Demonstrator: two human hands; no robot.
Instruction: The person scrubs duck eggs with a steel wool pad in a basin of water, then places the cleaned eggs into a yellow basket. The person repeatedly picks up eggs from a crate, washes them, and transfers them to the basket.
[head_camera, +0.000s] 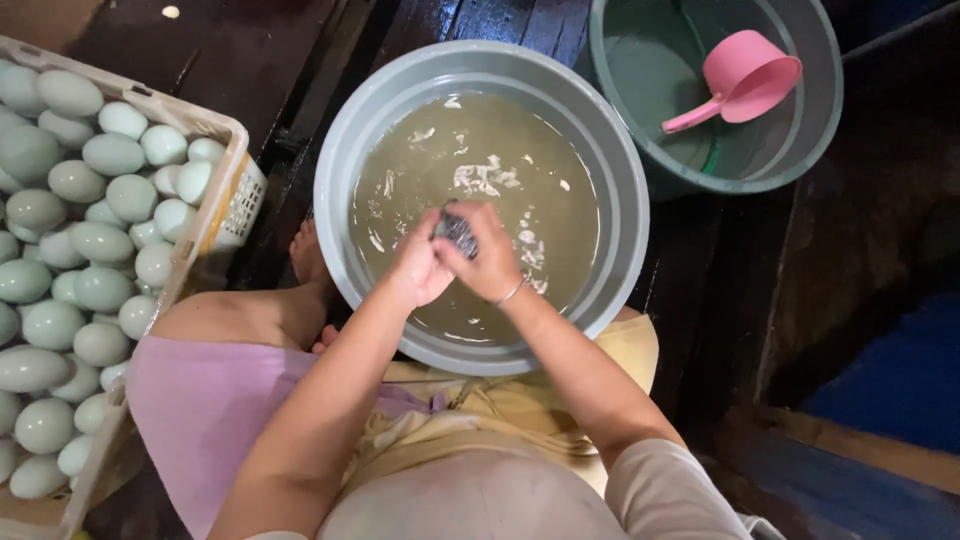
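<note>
Both hands meet over the grey basin (340, 150) of murky water: the left hand (420, 265) and right hand (490, 262) are closed together around a dark scouring pad (458, 230). A crate (235, 150) of pale green eggs (100, 290) sits at left; a second basin (820, 120) holding a pink scoop (745, 75) stands beyond.

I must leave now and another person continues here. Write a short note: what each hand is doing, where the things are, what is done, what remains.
Left hand and right hand: pressed together above the murky water in the grey basin, closed around a dark scrubber; any egg between them is hidden.
Crate on the left: full of pale green eggs.
Second basin at the upper right: water and a pink scoop.
Done or left: cannot tell which eggs are washed.
</note>
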